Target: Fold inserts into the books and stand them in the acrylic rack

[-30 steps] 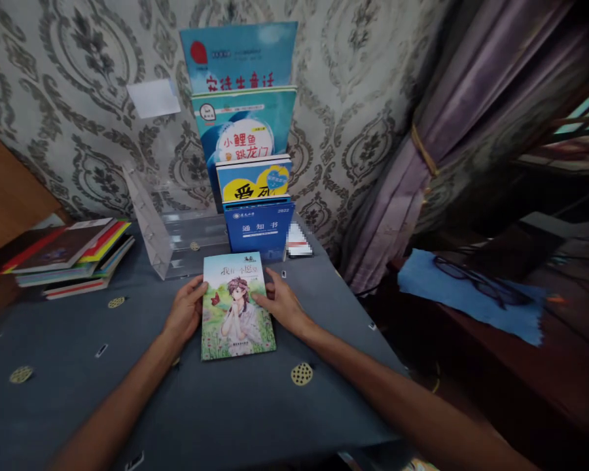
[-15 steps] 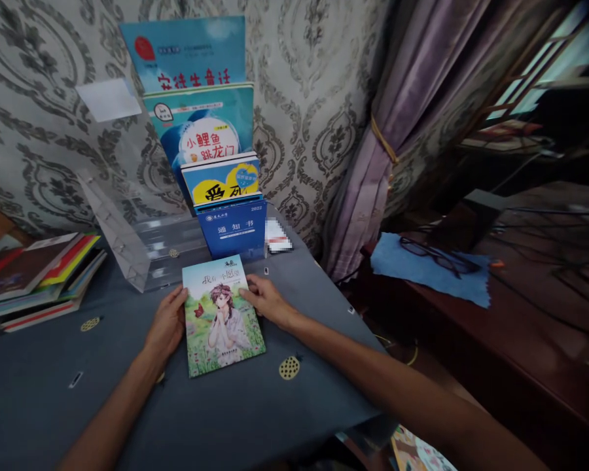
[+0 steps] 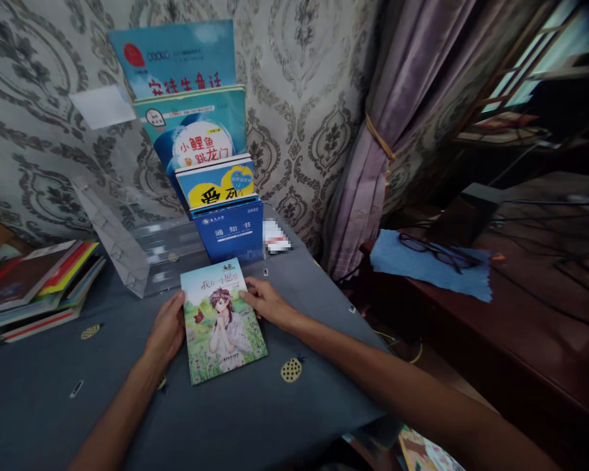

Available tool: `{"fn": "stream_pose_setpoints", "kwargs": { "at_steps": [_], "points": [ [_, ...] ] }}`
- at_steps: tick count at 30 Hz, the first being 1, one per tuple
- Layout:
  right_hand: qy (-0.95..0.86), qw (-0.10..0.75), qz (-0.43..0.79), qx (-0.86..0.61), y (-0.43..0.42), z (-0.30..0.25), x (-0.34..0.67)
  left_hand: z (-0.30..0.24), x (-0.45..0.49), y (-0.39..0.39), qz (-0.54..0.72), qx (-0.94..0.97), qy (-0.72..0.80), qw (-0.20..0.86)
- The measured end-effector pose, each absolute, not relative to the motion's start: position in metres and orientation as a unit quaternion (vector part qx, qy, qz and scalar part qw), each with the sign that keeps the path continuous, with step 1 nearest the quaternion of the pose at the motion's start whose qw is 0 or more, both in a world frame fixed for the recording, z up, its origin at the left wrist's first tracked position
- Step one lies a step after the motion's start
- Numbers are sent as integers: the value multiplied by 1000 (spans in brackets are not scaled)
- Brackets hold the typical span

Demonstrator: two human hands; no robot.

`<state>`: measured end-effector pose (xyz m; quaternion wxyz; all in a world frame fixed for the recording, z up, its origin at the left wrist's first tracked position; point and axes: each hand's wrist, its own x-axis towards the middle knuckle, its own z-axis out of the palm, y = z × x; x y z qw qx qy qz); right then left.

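Between my hands is a book [image 3: 224, 324] with a drawn girl and a butterfly on its cover, slightly tilted above or on the dark tablecloth. My left hand [image 3: 167, 328] grips its left edge, thumb on the cover and fingers partly hidden beneath. My right hand [image 3: 266, 302] pinches the upper right edge in the same way. Just behind it, a clear stepped rack [image 3: 132, 282] holds upright books in tiers. At its front is a blue booklet [image 3: 230, 232], then a yellow-and-blue book [image 3: 218, 186], a teal book [image 3: 196, 118] and a taller blue book [image 3: 177, 55].
A stack of books [image 3: 39, 284] lies at the table's left. Right of the rack sits a small white item [image 3: 276, 237], blurred out. Beyond the table edge, a dark red desk [image 3: 436, 320] bears a blue cloth [image 3: 432, 268] with glasses on it. A purple curtain [image 3: 368, 176] hangs behind.
The view has shifted slightly, so the rack and books appear a little lower and further left. Both hands keep the same hold on the book.
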<state>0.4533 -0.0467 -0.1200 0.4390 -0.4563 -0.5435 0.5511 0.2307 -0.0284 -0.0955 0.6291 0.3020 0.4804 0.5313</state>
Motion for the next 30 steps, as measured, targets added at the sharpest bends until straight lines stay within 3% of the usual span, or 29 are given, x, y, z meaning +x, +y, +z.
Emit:
{"fn": "stream_pose_setpoints", "kwargs": {
  "at_steps": [30],
  "points": [
    [-518, 460, 588, -416, -43, -115, 457, -98, 228, -29, 539, 304, 449, 644]
  ]
}}
